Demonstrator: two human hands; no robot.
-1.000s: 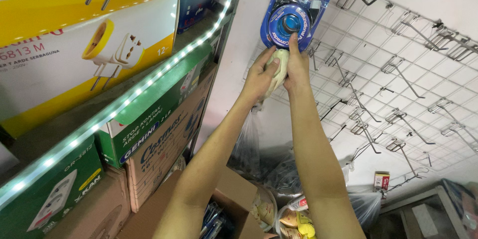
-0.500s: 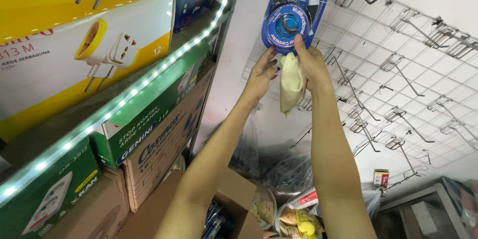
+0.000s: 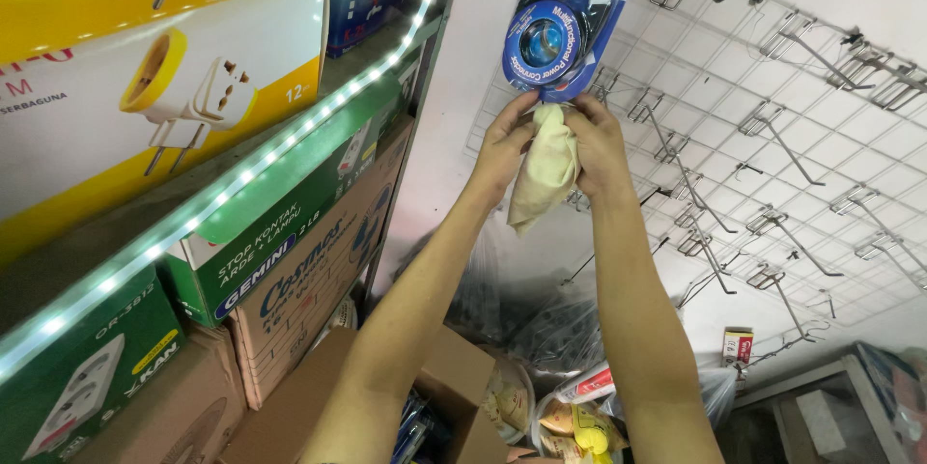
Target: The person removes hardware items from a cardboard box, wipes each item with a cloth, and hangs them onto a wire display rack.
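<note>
Both my hands are raised to the blue pack (image 3: 565,25) hanging on the wall grid (image 3: 772,136). My left hand (image 3: 504,147) and right hand (image 3: 597,143) clench the cloth (image 3: 546,169) just below it; the pack still hangs, with the cloth off its face.

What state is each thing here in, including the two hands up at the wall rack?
Left hand: raised, gripping the cloth.
Right hand: raised, gripping the cloth.
Cream cloth: bunched, hanging down between both hands.
Blue blister pack: hanging on the rack, sealed.
Wire rack: hooks mostly bare.
Light strip: lit.

Shop: boxed stock (image 3: 280,232), wire display hooks (image 3: 772,145)
</note>
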